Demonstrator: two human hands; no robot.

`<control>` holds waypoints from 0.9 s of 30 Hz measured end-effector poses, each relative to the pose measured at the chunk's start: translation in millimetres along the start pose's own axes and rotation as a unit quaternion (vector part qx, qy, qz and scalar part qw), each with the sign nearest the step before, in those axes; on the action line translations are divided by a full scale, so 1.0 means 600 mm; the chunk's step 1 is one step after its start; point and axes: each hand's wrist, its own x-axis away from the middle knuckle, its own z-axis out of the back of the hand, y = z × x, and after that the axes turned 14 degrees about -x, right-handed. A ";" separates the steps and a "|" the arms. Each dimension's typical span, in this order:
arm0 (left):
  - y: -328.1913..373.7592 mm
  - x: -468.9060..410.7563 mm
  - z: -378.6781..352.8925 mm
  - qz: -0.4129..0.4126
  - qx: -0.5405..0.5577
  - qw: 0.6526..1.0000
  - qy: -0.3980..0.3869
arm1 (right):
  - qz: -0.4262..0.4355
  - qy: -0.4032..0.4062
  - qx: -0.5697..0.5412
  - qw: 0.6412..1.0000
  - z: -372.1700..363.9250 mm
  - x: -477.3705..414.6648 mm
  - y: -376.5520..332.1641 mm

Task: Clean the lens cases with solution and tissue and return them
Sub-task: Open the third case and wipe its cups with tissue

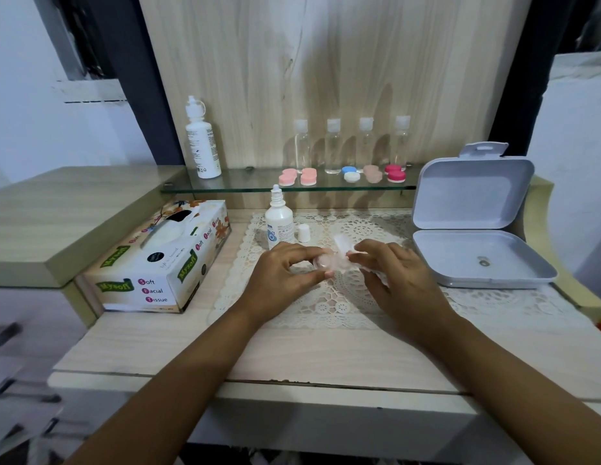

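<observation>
Left hand [285, 268] pinches a pale lens case [323, 262] above the lace mat [326, 307], steadying it; right hand [393, 266] clasps tissue [342, 255] against it, evidently for wiping. Solution bottle [279, 223] stands uncapped nearby.

A small pale pink lens case [323, 262] is sitting pinched between fingers [321, 274] above the lace mat, with a crumpled white tissue [346, 251] pressing against its right side. Just beyond, left of centre, the small solution bottle [279, 221] is standing upright and uncapped, its white cap [304, 233] standing beside it. Five more lens cases [342, 175] are lying in a row on the far glass shelf [245, 185].
</observation>
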 end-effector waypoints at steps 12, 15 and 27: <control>0.002 0.000 -0.001 -0.001 0.000 1.000 0.005 | -0.041 0.031 -0.040 0.998 0.003 -0.002 -0.002; 0.001 0.000 -0.002 -0.020 -0.013 1.000 0.008 | -0.149 0.042 -0.100 0.983 0.001 -0.005 -0.005; -0.003 0.000 -0.006 -0.052 -0.021 0.997 -0.048 | -0.285 -0.023 -0.167 0.944 0.000 -0.017 -0.009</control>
